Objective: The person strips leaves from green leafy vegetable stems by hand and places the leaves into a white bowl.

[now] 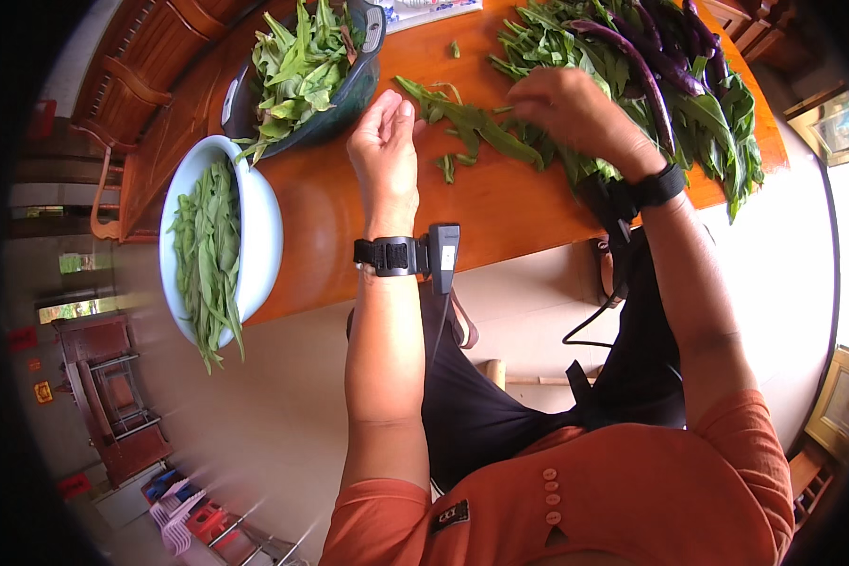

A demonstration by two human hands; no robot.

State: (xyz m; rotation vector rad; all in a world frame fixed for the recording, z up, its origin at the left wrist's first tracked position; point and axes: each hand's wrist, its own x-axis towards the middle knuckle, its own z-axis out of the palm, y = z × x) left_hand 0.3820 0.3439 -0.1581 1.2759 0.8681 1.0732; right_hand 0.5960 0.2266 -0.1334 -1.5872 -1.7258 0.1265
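Over the wooden table, my left hand (387,143) is raised with its fingers and thumb bent together; whatever may be between them is too small to make out. My right hand (575,111) is bent inward with its fingertips drawn together above loose leaves, and its grip is partly hidden. Between my hands lie loose green leaves (481,130) and small torn leaf pieces (446,168). Beneath and beyond my right hand spreads a big pile of leafy greens (726,127). Long purple eggplants (646,75) rest on that pile.
A light blue basin (266,231) with picked leaves stands at the table's left edge. Behind it, a dark tub (354,104) holds more greens. The wooden table (325,245) ends just before my knees. A wooden bench (141,90) is at the far left.
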